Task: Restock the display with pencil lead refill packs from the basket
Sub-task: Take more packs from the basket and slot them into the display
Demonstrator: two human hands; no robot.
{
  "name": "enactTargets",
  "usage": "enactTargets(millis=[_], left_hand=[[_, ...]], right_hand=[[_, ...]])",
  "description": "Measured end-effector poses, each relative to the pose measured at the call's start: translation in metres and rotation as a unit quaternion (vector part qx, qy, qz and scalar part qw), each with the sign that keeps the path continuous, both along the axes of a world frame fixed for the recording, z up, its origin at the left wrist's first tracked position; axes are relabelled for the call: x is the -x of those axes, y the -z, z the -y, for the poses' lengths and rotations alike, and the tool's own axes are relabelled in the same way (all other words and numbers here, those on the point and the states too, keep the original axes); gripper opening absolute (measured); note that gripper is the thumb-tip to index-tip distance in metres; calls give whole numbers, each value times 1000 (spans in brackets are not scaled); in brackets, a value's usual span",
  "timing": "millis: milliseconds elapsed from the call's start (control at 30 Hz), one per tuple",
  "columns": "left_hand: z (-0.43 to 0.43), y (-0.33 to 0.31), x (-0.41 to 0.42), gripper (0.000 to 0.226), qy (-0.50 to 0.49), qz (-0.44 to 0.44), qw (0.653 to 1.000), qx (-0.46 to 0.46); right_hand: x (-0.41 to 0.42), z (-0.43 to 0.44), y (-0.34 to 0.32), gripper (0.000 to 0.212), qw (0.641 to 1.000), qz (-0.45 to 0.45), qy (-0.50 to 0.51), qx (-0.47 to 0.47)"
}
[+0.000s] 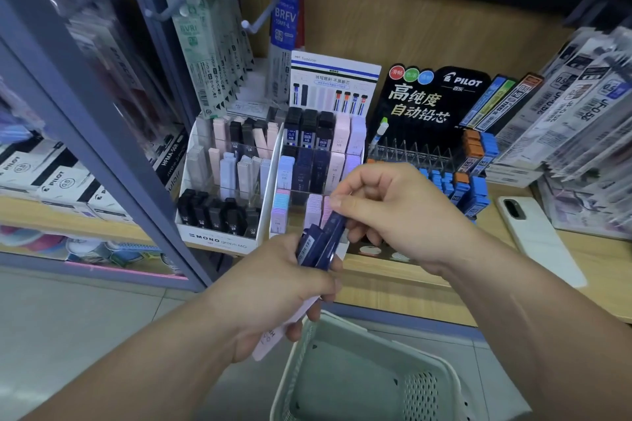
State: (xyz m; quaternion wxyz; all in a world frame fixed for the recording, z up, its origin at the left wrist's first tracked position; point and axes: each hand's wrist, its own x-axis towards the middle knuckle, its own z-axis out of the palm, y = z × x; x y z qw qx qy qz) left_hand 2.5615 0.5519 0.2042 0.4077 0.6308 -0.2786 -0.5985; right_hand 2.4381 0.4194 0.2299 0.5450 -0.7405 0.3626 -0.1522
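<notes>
Your left hand [273,287] is curled shut around a small bundle of pencil lead refill packs [316,246], mostly navy, with a pale pink one [273,338] sticking out below your palm. Your right hand [393,205] is pinching the top end of one navy pack between thumb and forefinger, the other fingers folded in. All this sits just in front of the white tiered display [342,249], above the green basket [359,369].

These packs look like slim, rigid plastic cases: light, smooth and likely slippery against each other, so a loose fan in your left hand could slide apart. Take each one by its narrow sides near the top, where your pinch already sits, and draw it out along its length rather than twisting.

The display's slots are narrow and upright, with packs standing close on each side; the front row has a gap beside the pink packs [314,212]. Come in from above and slightly forward. The worktop [393,280] edge lies right under your wrists, and a white phone [537,236] rests well to the right, out of the way
</notes>
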Motion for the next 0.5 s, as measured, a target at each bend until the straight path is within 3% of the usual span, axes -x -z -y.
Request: enactTargets(millis=[167, 300, 500], left_hand=[[-2, 4, -4, 29, -11, -18, 1000, -6], [-4, 6, -7, 35, -60, -58, 996, -8], [-4, 9, -14, 29, -173, -129, 976, -10]], right_hand=[[4, 15, -3, 16, 998, 51, 34, -15], [2, 28, -3, 12, 990, 109, 89, -26], [-13, 41, 2, 19, 987, 121, 95, 48]])
